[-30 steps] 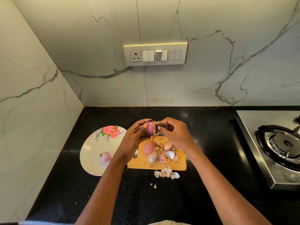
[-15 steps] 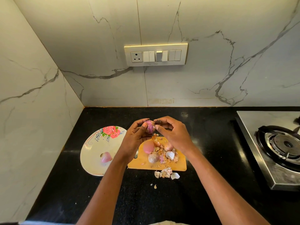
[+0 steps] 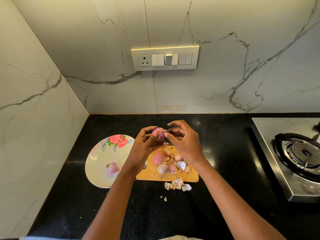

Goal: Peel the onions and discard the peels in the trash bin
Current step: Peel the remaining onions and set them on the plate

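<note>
The left hand [image 3: 147,146] grips 1 onion [image 3: 159,134] above the cutting board [image 3: 154,174] — the right hand's [image 3: 185,141] fingers pinch its skin. 1 peeled onion [image 3: 112,168] sits on the plate [image 3: 97,163]. Peels [image 3: 177,184] lie on the worktop [image 3: 225,170], not binned yet.

Both forearms reach forward, hands raised, nearly meeting. Left hand [image 3: 145,146] curled, palm up, grip closed on the onion [image 3: 158,134]. Right hand [image 3: 186,142] arched, fingertips pinching at its skin.
</note>
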Available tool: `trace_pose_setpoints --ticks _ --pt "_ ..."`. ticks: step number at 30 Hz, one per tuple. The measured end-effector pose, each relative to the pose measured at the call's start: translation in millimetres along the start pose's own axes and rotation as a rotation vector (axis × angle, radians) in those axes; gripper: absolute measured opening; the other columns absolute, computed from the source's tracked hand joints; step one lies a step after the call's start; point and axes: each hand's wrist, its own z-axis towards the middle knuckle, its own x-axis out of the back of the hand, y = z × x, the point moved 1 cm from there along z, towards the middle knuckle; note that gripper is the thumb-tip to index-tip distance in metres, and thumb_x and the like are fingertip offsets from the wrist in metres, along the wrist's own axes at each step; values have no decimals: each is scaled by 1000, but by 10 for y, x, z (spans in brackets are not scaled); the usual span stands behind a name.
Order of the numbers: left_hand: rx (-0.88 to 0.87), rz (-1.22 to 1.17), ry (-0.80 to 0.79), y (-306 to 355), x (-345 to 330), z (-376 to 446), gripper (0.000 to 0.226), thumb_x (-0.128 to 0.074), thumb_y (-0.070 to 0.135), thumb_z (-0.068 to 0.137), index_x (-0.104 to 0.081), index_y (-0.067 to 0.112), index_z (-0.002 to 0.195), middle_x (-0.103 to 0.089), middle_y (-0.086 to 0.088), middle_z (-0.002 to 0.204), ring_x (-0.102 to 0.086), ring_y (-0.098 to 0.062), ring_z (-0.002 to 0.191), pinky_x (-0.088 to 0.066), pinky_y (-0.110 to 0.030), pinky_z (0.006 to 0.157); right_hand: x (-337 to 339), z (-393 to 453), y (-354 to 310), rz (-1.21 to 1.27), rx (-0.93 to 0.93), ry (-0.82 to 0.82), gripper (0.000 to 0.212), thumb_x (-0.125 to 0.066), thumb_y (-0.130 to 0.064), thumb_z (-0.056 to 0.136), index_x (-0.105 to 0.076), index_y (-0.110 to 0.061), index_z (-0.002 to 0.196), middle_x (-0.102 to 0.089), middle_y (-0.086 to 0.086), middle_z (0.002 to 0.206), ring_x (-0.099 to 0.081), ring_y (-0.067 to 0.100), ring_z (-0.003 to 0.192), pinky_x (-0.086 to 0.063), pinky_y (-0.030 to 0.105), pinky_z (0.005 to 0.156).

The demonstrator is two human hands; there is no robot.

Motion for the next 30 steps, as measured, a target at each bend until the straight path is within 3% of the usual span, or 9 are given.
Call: trace_pose_setpoints --ticks 5,9,14,16,21,27,30 --pt "13 6 -7 -11 -6 -4 34 -54 29 99 -56 20 131 -69 -8 119 -74 -25 101 -60 -33 88 80 86 129 -52 -72 79 22 -74 -18 92 -65 -20 112 -72 -9 100 -69 1 94 -57 19 81" --pt "19 42 20 1 12 -5 26 -51 28 103 -57 25 129 -71 2 114 -74 -14 95 -57 -28 85 150 130 286 -101 -164 62 11 -64 -21 99 -69 -26 107 -73 -8 98 -72 10 92 -62 35 81" --pt "0 -3 51 38 10 -3 37 -58 33 94 -59 20 128 -72 -2 117 -71 -20 108 -57 -27 87 35 57 63 -19 -91 -124 27 -71 -30 94 -70 -21 120 -73 -11 112 -70 2 101 -58 22 85" --pt "-12 -7 48 35 -25 -9 40 -59 35 92 -58 19 130 -72 -3 117 -71 -21 108 -58 -28 88 -13 24 13 -5 -74 -114 29 -74 -30 92 -70 -19 119 -74 -9 111 -70 1 101 -57 20 87" --pt "-21 -4 40 30 -51 1 33 -57 26 99 -58 17 131 -72 -4 120 -70 -21 110 -57 -26 87 -11 2 17 11 -51 -42 22 -77 -26 90 -73 -14 108 -75 -6 102 -72 2 95 -60 25 86" --pt "-15 1 28 30 -16 -1 43 -58 35 92 -58 19 132 -68 -5 126 -68 -24 115 -57 -30 93 -1 25 102 11 -63 -8 7 -73 -17 93 -74 -15 100 -75 -3 94 -74 13 91 -63 42 83" --pt "-20 1 26 25 -28 4 42 -58 34 93 -58 18 132 -68 -6 126 -67 -23 116 -57 -32 96 11 29 69 74 -85 -48 13 -73 -21 93 -73 -15 105 -75 -3 97 -74 11 94 -62 36 85"
